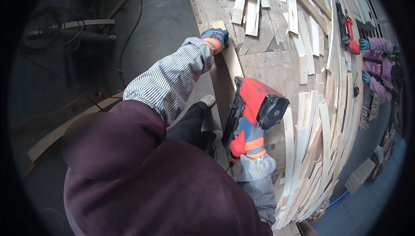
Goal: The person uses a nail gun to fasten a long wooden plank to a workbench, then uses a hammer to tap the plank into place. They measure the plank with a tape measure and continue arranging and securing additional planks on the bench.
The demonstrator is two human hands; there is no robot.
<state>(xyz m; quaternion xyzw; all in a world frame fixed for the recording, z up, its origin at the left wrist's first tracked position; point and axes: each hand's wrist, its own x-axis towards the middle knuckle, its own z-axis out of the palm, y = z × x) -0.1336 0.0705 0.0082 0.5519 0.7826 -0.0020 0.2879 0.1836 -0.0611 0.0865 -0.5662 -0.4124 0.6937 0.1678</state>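
My left hand (216,37), in a blue and orange glove, grips the far end of a long pale wooden strip (231,59) that lies along the near edge of the plywood workbench (268,69). My right hand (247,140), gloved the same way, holds the handle of a red and black nail gun (258,104). The gun's nose points down at the strip near the bench edge. Both sleeves are striped.
A heap of curved pale wood strips (315,149) covers the bench's right side, with loose short pieces (248,7) at the far end. A second red nail gun (348,30) lies near another person's blue-gloved hands (365,46). Cables and slats lie on the dark floor (78,24).
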